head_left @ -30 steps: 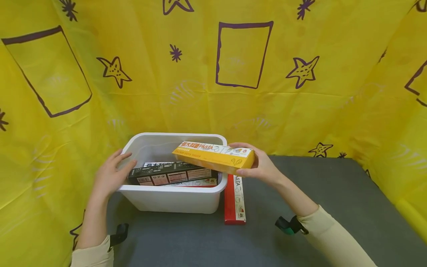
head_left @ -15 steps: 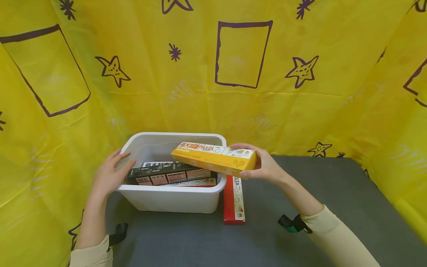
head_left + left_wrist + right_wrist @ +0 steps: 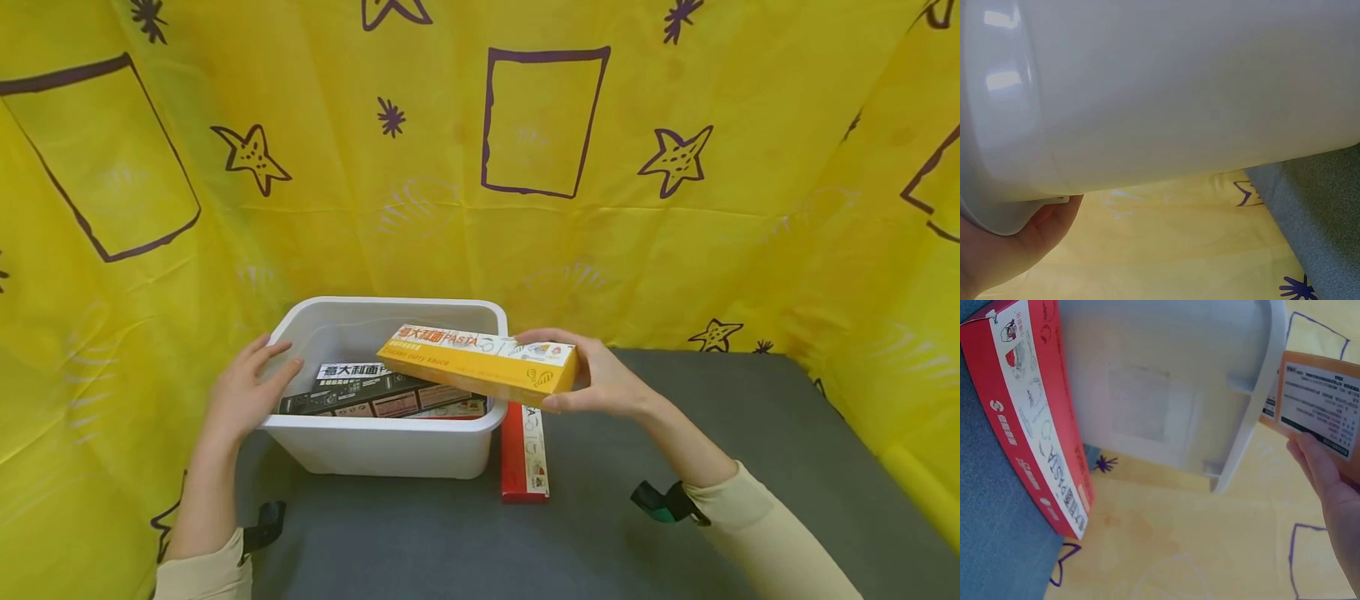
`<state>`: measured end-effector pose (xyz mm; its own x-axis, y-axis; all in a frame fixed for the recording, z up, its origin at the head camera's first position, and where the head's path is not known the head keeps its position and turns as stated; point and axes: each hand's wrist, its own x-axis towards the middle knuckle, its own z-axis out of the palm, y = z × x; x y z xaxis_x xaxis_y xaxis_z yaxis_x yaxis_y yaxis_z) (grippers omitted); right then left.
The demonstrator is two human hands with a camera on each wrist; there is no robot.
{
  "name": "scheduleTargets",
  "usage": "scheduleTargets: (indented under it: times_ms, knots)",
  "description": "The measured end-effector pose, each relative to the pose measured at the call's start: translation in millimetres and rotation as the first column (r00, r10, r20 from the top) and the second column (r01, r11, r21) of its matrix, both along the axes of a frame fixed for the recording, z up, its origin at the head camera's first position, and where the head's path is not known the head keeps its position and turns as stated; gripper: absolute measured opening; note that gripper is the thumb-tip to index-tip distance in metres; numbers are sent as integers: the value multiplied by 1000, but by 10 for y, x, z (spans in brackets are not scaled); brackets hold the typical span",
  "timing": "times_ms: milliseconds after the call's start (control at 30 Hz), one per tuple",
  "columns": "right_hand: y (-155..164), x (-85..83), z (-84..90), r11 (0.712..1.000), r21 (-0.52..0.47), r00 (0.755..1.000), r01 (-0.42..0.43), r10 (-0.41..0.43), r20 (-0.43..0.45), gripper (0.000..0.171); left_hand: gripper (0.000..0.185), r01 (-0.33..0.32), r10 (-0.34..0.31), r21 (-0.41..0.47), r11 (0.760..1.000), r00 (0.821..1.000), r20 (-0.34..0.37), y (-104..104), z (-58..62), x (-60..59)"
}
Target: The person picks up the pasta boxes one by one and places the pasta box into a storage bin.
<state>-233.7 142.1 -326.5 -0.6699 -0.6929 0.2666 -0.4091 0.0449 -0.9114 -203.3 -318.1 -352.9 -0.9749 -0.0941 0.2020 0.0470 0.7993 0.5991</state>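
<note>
My right hand point(image 3: 600, 377) grips the right end of a long yellow pasta box point(image 3: 476, 367), printed "PASTA" and "chicken curry sauce". The box's left end is over the white plastic bin point(image 3: 382, 450), above a black box point(image 3: 397, 398) inside; whether those boxes touch I cannot tell. Behind the black box lies a box with a white lettered face point(image 3: 348, 371). My left hand point(image 3: 251, 387) holds the bin's left rim; in the left wrist view its fingers point(image 3: 1054, 225) curl under the lip. The right wrist view shows the held box's label side point(image 3: 1319, 403).
A red and white pasta box point(image 3: 525, 454) lies on the dark grey table point(image 3: 675, 433) against the bin's right side. Yellow patterned cloth point(image 3: 420, 250) hangs behind and at both sides. Part of another red and white box point(image 3: 457, 410) shows inside the bin.
My right hand and the yellow box have shifted slightly down. The black box has tilted and sits lower, so more white lettering shows behind it. My left hand stays on the rim.
</note>
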Motion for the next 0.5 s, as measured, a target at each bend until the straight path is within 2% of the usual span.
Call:
scheduleTargets:
  times_ms: [233, 500]
  knots:
    - [-12, 47, 81, 999, 40, 1000, 2, 0, -29, 68, 63, -3, 3, 6, 1000, 1000, 3, 2, 9, 0]
    - [-102, -56, 65, 1000, -21, 999, 18, -17, 50, 68, 64, -9, 9, -4, 1000, 1000, 14, 10, 6, -6]
